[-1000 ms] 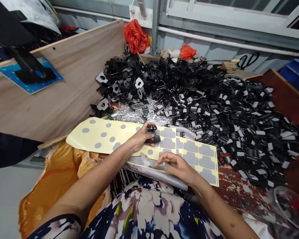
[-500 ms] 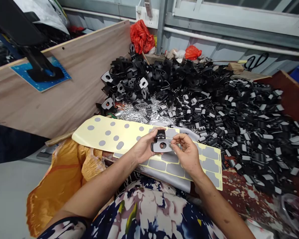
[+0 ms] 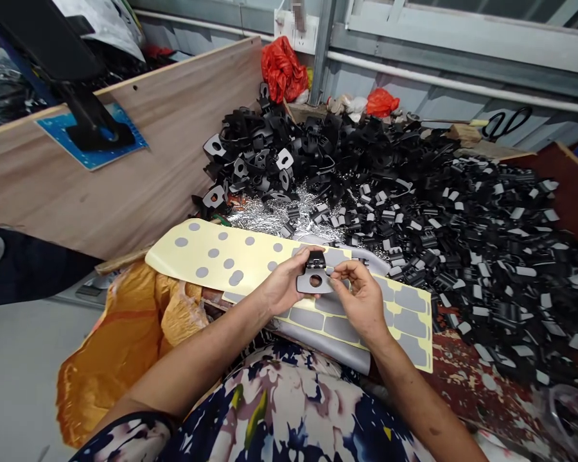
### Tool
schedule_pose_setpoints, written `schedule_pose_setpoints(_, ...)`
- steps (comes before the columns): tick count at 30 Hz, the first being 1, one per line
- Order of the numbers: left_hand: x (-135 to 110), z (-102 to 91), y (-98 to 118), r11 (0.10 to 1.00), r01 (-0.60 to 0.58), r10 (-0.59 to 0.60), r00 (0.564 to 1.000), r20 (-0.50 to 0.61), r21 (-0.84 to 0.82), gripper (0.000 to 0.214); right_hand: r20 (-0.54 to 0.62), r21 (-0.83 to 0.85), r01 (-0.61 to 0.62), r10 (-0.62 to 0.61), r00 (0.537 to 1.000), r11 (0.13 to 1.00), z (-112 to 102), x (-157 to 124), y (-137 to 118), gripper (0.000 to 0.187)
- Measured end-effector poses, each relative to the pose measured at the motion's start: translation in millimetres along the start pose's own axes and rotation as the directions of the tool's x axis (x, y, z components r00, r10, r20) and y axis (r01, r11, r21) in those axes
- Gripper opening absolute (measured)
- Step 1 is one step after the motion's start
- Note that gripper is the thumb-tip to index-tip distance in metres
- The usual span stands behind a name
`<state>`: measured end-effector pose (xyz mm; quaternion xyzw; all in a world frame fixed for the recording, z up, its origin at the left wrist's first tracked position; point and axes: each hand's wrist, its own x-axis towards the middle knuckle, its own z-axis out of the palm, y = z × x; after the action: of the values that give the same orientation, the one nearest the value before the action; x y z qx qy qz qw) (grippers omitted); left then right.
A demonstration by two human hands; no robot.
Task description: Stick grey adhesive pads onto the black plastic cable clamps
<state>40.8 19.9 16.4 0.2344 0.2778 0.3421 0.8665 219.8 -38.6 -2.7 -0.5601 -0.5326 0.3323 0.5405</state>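
In the middle of the view, my left hand (image 3: pixel 289 282) is closed round a black plastic clip (image 3: pixel 316 260) that has a flat grey face with a hole through it. My right hand (image 3: pixel 359 295) pinches thumb and forefinger together at the right edge of that grey face. Whatever sits between those fingertips is too small to make out. Beneath both hands lies a pale yellow backing sheet (image 3: pixel 250 256), with grey round stickers on its left part and larger grey sticker shapes on its right.
Black clip parts (image 3: pixel 366 147) pile up behind the sheet, with small grey-padded pieces (image 3: pixel 491 256) to the right. Thin metal springs or pins (image 3: pixel 270 217) lie between. A wooden board (image 3: pixel 183 122) borders the left. An orange sack (image 3: pixel 120 346) hangs at lower left; scissors (image 3: pixel 508 123) stand by the wall.
The whole view has shifted slightly to the right. My right fingertips are a little nearer the clip's grey face; my left hand keeps the same hold.
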Motion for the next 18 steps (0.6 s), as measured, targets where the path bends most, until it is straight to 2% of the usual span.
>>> schedule_pose_setpoints(4,-4,1.7,-3,0.998,-0.023,0.024,1.000,-0.013,0.060,0.051,0.017,-0.097,0.055,-0.054,0.998,0.994,1,0,-1,0.012)
schedule_pose_setpoints(7,-3,2.5,-15,0.972,-0.116,0.136,0.987,-0.089,0.206,0.060,0.039,-0.225,0.164,-0.159,0.987,0.961,7,-4,-3,0.012)
schedule_pose_setpoints(9,1,2.1,-27,0.917,-0.216,0.278,0.949,-0.148,0.335,0.055,0.056,-0.343,0.273,-0.271,0.961,0.899,13,-11,-4,0.019)
schedule_pose_setpoints(11,4,1.3,-36,0.825,-0.312,0.427,0.890,-0.159,0.471,0.047,0.089,-0.475,0.386,-0.393,0.915,0.791,18,-18,-4,0.032)
schedule_pose_setpoints(13,0,-0.3,-37,0.732,-0.361,0.522,0.842,-0.136,0.578,0.044,0.111,-0.598,0.417,-0.445,0.889,0.684,17,-21,-4,0.047)
schedule_pose_setpoints(14,-7,-2.3,-33,0.699,-0.361,0.540,0.832,-0.125,0.617,0.044,0.111,-0.643,0.389,-0.422,0.900,0.660,13,-20,-4,0.058)
schedule_pose_setpoints(16,-35,-12.4,-13,0.648,-0.298,0.524,0.843,-0.125,0.701,0.044,0.131,-0.664,0.292,-0.278,0.952,0.688,1,-8,-5,0.076)
schedule_pose_setpoints(17,-56,-21.9,1,0.613,-0.250,0.507,0.852,-0.131,0.749,0.044,0.178,-0.635,0.250,-0.177,0.968,0.731,-7,2,-5,0.072)
schedule_pose_setpoints(18,-80,-34.8,17,0.549,-0.177,0.498,0.854,-0.149,0.817,0.045,0.244,-0.591,0.213,-0.080,0.967,0.778,-16,15,-5,0.059)
